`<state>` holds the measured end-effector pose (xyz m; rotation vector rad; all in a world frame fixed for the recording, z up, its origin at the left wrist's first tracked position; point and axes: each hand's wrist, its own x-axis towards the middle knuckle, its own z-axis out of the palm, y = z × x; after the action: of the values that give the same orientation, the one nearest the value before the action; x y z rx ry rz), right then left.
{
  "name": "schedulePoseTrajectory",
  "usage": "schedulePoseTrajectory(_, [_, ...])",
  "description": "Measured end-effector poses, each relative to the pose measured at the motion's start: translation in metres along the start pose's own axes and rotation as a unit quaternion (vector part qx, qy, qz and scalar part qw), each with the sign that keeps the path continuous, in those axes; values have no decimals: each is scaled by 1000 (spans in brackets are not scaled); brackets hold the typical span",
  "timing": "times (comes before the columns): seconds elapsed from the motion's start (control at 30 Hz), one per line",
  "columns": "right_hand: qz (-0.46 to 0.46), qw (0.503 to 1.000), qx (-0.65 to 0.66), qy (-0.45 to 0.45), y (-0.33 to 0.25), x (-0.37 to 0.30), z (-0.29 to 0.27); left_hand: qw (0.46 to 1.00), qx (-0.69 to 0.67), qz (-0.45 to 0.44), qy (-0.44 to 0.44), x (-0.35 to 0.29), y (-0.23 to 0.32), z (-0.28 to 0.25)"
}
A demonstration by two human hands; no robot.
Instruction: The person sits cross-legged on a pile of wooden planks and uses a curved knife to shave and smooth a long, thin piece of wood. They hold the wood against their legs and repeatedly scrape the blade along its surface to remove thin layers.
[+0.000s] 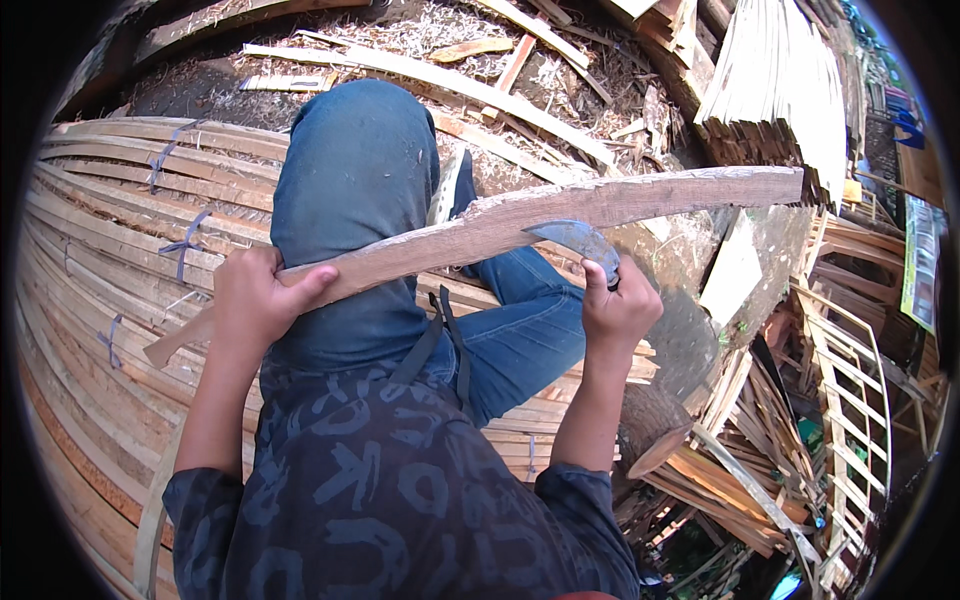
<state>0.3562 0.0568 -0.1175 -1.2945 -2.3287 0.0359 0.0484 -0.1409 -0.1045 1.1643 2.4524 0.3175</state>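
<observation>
clasping a long brown wooden plank (660, 200) near one end in left hand (252, 295), curved grey metal blade (580, 240) in right hand (622, 308).

a light brown board (450, 245) and grey blade (580, 240) contrast with blue jeans (355, 165) and a dark shirt (470, 520) patterned in blue-grey lettering (350, 472).

Plank (480, 232): long, bare brown wood, looks slightly bowed. Top edge rough and splintery, far right end cut square, left end narrower. Sits at a slant across the leg (355, 165), left end low, right end higher; left hand (262, 297) clamps it near the low end, thumb on top. Knife (580, 241): short, curved, grey blade, tip pointing left, over plank's lower edge. Handle mostly hidden in right hand (618, 303).
</observation>
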Motion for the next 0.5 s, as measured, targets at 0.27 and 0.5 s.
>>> schedulePoseTrajectory(0.27, [-4,999,27,36,13,-10,17,1000,8,-2,10,1,0,0])
schedulePoseTrajectory(0.5, [162,915,332,-160,3,-24,15,1000,1,-15,12,1,-12,4])
